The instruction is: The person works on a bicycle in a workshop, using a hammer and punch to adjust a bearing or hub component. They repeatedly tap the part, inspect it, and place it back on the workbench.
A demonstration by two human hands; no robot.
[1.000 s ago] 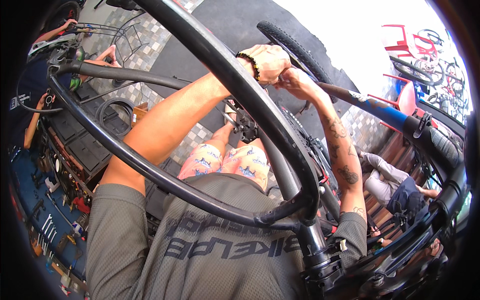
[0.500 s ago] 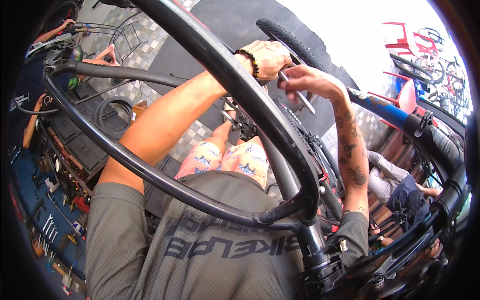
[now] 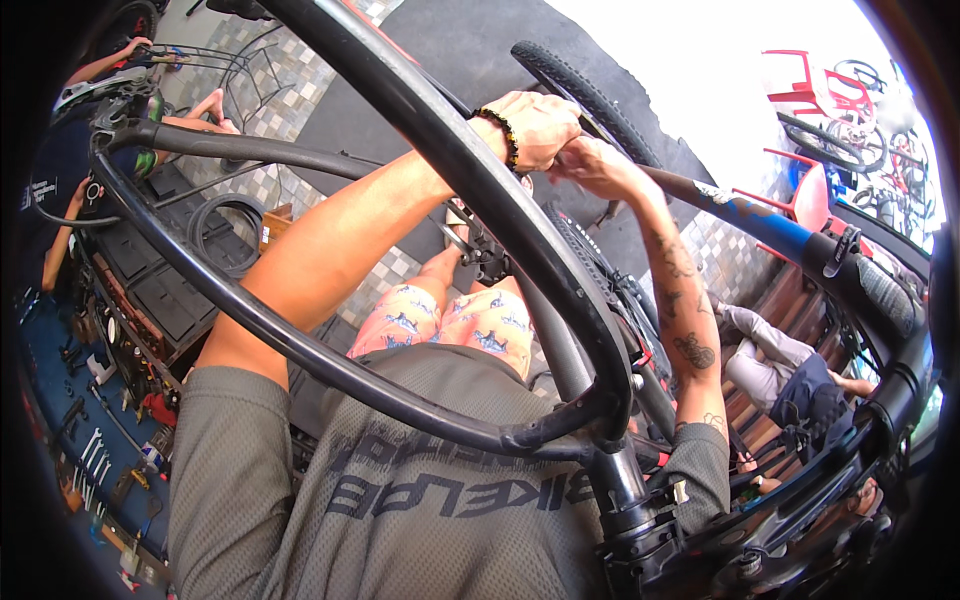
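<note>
In the head view my left hand (image 3: 533,130), with a dark beaded bracelet at the wrist, is closed in a fist beyond a black bicycle frame (image 3: 455,130). What it grips is hidden. My tattooed right hand (image 3: 600,165) meets it from the right, fingers bent in against the left hand. Its fingertips are partly covered, so I cannot make out what they hold. Both hands are beside a knobbly bicycle tyre (image 3: 580,85). The frame's curved black tubes cross in front of my left forearm and chest.
A blue and black tube (image 3: 765,225) runs just right of my right hand. Tools, including several wrenches (image 3: 95,455), lie at the lower left. A person (image 3: 765,370) sits at right; another person's arm (image 3: 65,245) is at left. Red chairs (image 3: 810,195) stand far right.
My right hand has moved up and left against my left hand. The flat metal strip seen in it earlier no longer shows clearly. My left hand has shifted slightly down.
</note>
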